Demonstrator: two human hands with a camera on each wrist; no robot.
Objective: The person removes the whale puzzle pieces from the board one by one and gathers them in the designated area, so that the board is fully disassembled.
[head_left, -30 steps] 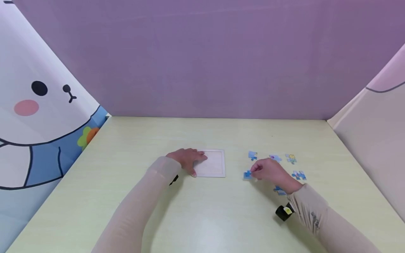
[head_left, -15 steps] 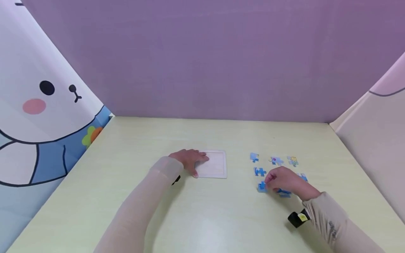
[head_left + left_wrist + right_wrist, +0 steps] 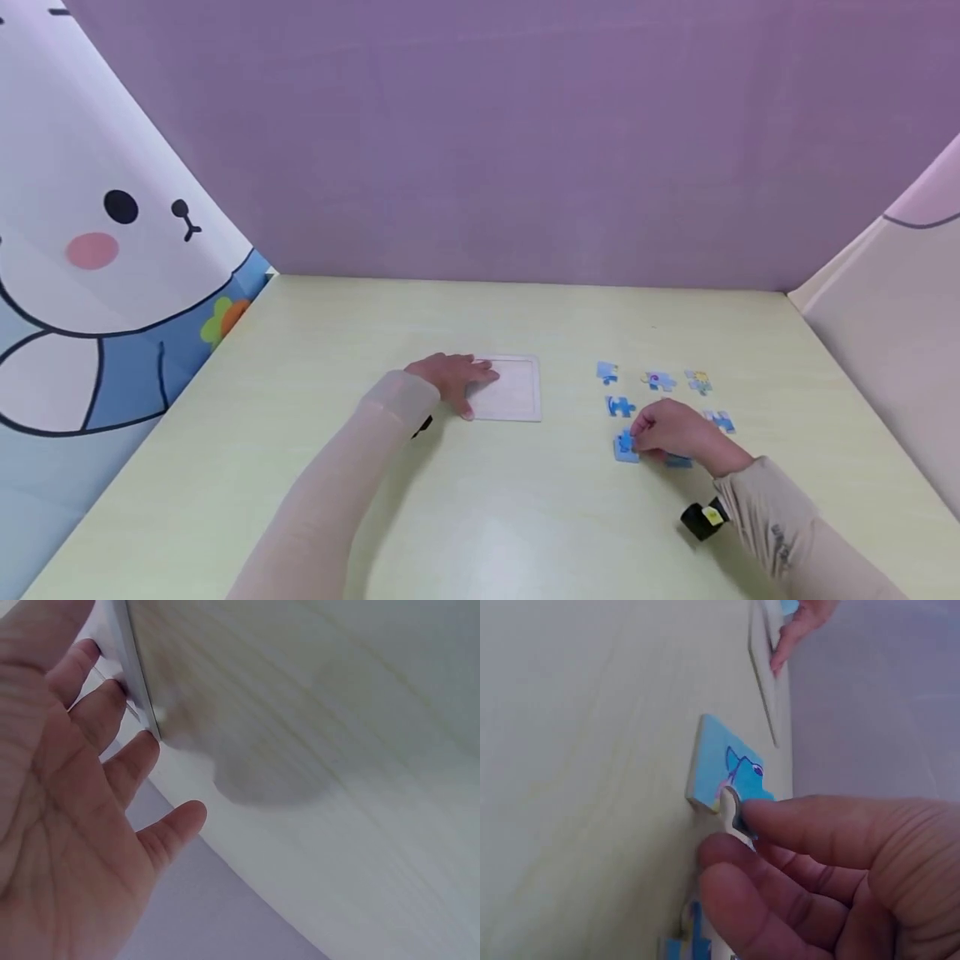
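My left hand (image 3: 450, 379) rests with spread fingers on the left side of a white puzzle frame (image 3: 517, 414). In the left wrist view, the fingertips (image 3: 142, 750) reach over the edge of the frame (image 3: 135, 664). My right hand (image 3: 667, 429) pinches a blue jigsaw piece (image 3: 625, 447) at the front left of the loose pieces. Seen from the right wrist, this piece (image 3: 720, 754) bears a cartoon animal's eye, and the thumb (image 3: 802, 825) and curled fingers meet at its near edge. Part of the piece is hidden behind the fingers.
Around my right hand lie other jigsaw pieces: a blue one (image 3: 621, 407), a pale blue one (image 3: 607, 373), one with a swirl (image 3: 659, 381), one with a yellow sun (image 3: 699, 382), another at the right (image 3: 720, 421), and one partly under the hand (image 3: 678, 461).
The right hand has moved right and nearer with the blue jigsaw piece, uncovering another blue piece behind it. It has barely moved in the last half second. The left hand stays on the frame.
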